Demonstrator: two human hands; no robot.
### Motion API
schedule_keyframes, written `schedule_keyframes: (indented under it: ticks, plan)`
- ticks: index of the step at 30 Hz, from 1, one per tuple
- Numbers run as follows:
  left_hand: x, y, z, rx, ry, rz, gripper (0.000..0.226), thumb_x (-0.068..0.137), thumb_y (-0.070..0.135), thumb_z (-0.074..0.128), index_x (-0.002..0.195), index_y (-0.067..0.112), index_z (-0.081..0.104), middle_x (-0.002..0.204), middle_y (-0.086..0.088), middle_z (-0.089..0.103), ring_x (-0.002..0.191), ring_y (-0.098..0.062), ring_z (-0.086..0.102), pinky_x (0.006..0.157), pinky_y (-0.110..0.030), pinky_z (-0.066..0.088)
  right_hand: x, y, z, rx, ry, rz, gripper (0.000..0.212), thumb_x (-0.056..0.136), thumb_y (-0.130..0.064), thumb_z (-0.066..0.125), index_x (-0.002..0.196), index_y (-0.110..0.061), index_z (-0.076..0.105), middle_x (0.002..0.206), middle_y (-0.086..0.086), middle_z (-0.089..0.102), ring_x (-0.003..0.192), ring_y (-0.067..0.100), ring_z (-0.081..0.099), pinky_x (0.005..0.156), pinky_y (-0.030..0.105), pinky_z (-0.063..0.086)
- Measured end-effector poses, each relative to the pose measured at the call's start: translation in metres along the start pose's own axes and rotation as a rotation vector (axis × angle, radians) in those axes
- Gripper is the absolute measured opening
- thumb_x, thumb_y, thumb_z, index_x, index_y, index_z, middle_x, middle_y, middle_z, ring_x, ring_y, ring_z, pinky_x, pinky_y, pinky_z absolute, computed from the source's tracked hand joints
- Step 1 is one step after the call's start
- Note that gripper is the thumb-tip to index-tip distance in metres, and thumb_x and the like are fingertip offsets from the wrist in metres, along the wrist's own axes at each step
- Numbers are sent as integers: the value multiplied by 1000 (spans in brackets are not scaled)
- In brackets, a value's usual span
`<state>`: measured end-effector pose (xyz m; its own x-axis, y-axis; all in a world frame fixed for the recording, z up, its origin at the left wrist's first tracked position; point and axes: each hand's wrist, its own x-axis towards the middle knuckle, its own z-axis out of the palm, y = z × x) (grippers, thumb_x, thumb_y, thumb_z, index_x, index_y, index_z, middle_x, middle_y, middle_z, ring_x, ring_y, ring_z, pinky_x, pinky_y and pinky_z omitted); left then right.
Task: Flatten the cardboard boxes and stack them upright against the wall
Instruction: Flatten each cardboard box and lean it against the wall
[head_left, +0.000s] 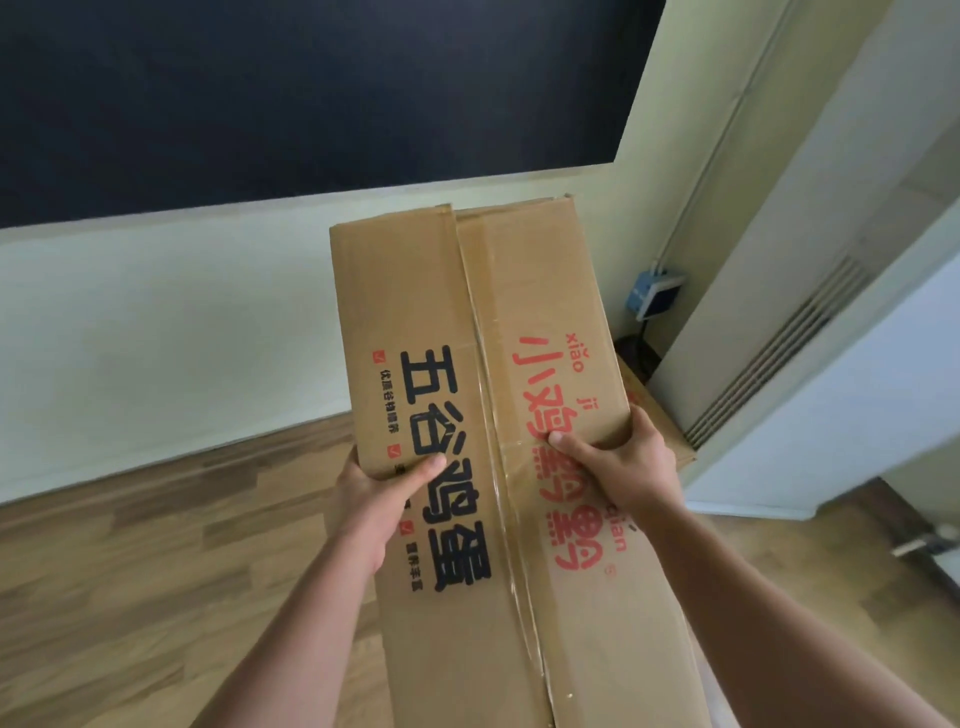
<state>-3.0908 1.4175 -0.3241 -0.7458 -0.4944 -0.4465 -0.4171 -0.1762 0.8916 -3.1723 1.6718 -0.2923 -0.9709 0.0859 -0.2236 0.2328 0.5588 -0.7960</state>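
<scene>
A long brown cardboard box (467, 312) with black and red printed characters is held out in front of me, its taped centre seam running away from me toward the wall (171, 332). My left hand (382, 493) grips its left edge, thumb lying on the top face. My right hand (618, 457) grips the right edge, thumb pressed on top near the seam. The box's far end points at the pale wall. Another piece of brown cardboard (654, 415) shows behind the box at the right, low by the white unit.
A tall white floor-standing unit (810, 332) with a vent grille stands at the right. A blue wall socket (655, 293) with a black cable sits in the corner. A dark panel (311, 93) covers the upper wall. Wood-pattern floor (130, 571) lies at the left.
</scene>
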Motion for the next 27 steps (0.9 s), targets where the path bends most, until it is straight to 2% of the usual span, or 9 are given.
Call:
schedule_keyframes:
  ticks: [2,5,7,10,13,16,19,24,27]
  plan:
    - [35,4,28,-14,-4,-21,91,51,43,92,131,22,55,112,7,68,102,-15,61,96,-39,46,46,4,1,1,-27,21,110,55,-76,89,146,-30,48,113,-12,63,89,9,64,67,29,55]
    - [81,6,63,-24,6,-53,87,60,33,93,136,16,55,113,4,68,95,-11,59,91,-36,43,109,14,7,3,-71,51,105,57,-72,90,144,-30,48,108,-13,63,82,1,63,61,26,54]
    - [117,2,86,-2,32,-86,91,55,37,93,136,17,56,114,3,70,97,-12,60,88,-35,43,156,23,17,-2,-112,83,105,58,-69,91,145,-29,47,112,-11,64,86,6,65,60,25,53]
    - [164,-7,114,10,73,-121,97,46,43,92,133,18,58,115,3,72,106,-18,64,82,-31,45,218,37,35,-24,-154,105,105,54,-72,90,141,-30,47,113,-10,65,95,14,70,70,35,63]
    - [215,-22,148,12,120,-158,90,46,40,91,127,20,59,110,4,71,95,-8,61,72,-25,43,288,57,58,-60,-223,117,100,52,-71,91,133,-31,48,106,-13,65,93,13,71,75,39,65]
    - [255,-36,177,24,167,-186,82,46,39,89,120,22,58,105,6,70,90,-5,58,81,-31,47,345,77,76,-86,-256,124,103,40,-80,85,124,-32,50,107,-9,69,93,16,74,78,45,66]
    - [299,-61,206,46,209,-231,88,44,43,91,124,20,61,108,5,72,98,-13,63,88,-38,48,399,103,97,-127,-289,142,107,36,-83,81,124,-31,50,105,-9,69,89,14,73,75,41,65]
    - [373,-116,240,65,233,-301,100,37,48,91,128,18,62,112,2,73,105,-19,66,87,-38,51,470,166,145,-167,-324,196,100,50,-75,88,130,-30,49,104,-11,67,86,11,70,72,38,64]
    - [409,-146,250,60,200,-311,86,48,41,92,125,19,62,109,5,72,95,-10,64,72,-28,47,496,203,171,-176,-296,215,103,56,-72,89,139,-27,48,109,-8,67,91,15,70,73,38,63]
